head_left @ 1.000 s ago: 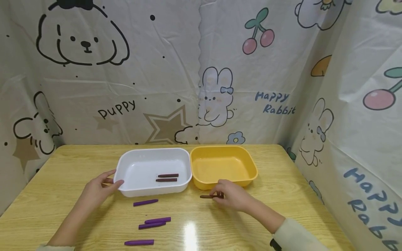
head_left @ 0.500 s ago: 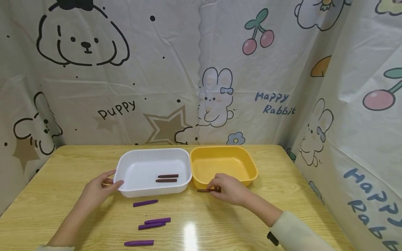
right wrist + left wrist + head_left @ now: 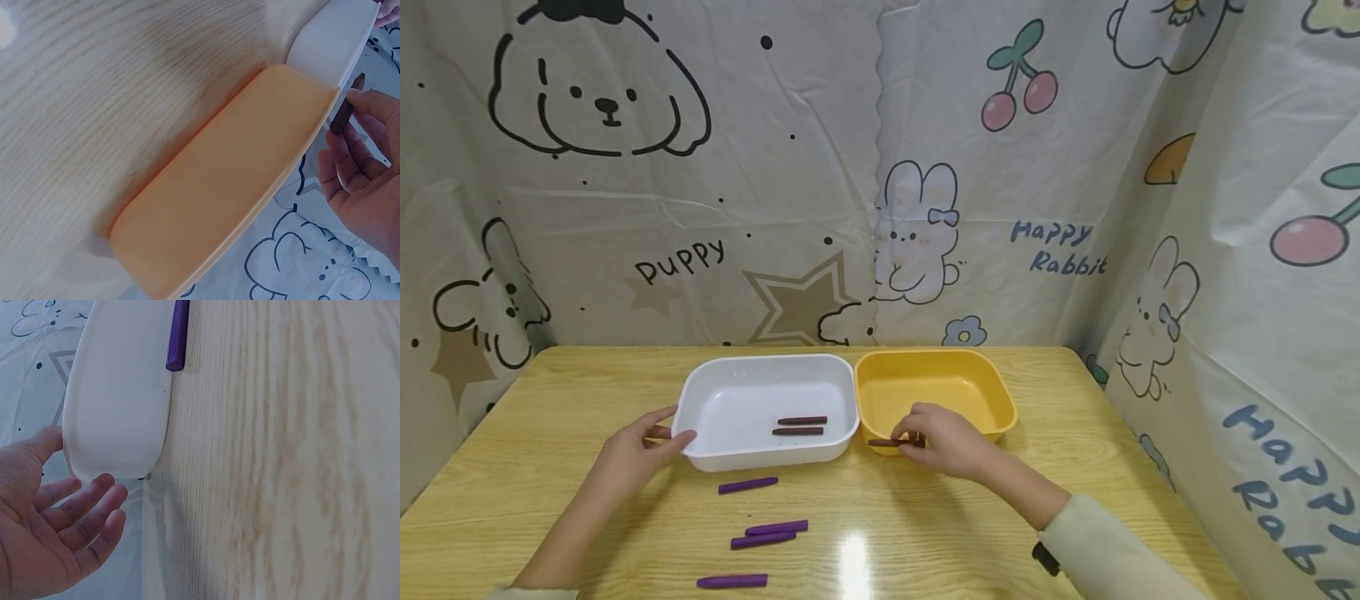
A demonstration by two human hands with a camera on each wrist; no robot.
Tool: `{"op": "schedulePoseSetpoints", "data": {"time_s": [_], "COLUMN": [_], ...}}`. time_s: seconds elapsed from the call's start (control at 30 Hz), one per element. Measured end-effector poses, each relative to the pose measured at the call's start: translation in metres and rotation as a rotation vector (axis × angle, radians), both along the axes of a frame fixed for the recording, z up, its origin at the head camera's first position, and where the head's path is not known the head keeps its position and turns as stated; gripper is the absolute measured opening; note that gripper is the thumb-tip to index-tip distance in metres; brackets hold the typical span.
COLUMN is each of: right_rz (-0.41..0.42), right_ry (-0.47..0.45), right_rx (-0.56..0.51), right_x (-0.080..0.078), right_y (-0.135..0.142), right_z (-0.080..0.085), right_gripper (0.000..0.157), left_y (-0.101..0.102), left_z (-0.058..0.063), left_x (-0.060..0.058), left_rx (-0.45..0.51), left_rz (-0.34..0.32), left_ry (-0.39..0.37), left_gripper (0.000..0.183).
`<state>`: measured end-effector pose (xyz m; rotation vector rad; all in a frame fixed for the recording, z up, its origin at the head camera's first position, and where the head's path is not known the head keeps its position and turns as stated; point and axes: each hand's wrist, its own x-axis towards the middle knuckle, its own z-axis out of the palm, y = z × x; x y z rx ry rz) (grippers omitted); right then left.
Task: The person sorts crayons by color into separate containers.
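Note:
A brown crayon (image 3: 883, 442) is pinched between the thumb and fingers of my right hand (image 3: 951, 442), held level in front of the yellow tray's (image 3: 1000, 425) near rim. The right wrist view shows this crayon (image 3: 347, 105) between thumb and fingertips, clear of the tray wall. My left hand (image 3: 636, 450) holds the left end of the white tray (image 3: 760, 460), thumb over the rim and fingers at the outer wall. Inside the white tray lie two dark brown crayons, one farther back (image 3: 802, 421) and one nearer (image 3: 797, 432).
On the wooden table (image 3: 1075, 533), in front of the white tray, lie several purple crayons: one near the tray (image 3: 748, 485), a touching pair (image 3: 777, 527), and one closest to me (image 3: 732, 581). The trays stand side by side before a printed cloth (image 3: 775, 192).
My right hand has moved the brown crayon away from me and slightly left, from the table up to the yellow tray's front wall. The left hand and white tray stay put.

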<state>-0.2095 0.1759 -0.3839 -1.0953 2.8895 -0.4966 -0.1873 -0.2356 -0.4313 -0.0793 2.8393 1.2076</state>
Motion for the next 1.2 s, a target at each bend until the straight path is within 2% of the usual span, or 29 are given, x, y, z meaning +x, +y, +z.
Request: {"op": "schedulePoseSetpoints", "data": {"time_s": [0.73,1.2], "right_rz": [-0.022,-0.022], "right_ry": [0.010,0.006], "right_rx": [-0.011,-0.010], "right_x": [-0.016,-0.028], "right_y": [-0.016,-0.036], "right_z": [0.013,0.014], "right_gripper": [0.011,0.009], "left_y": [0.001,0.000], "left_z": [0.002,0.002], "left_x": [0.000,-0.001], "left_rx": [0.000,-0.008], "left_rz": [0.008,0.004], "left_ry": [-0.017,-0.007], "left_gripper": [0.079,0.078]}}
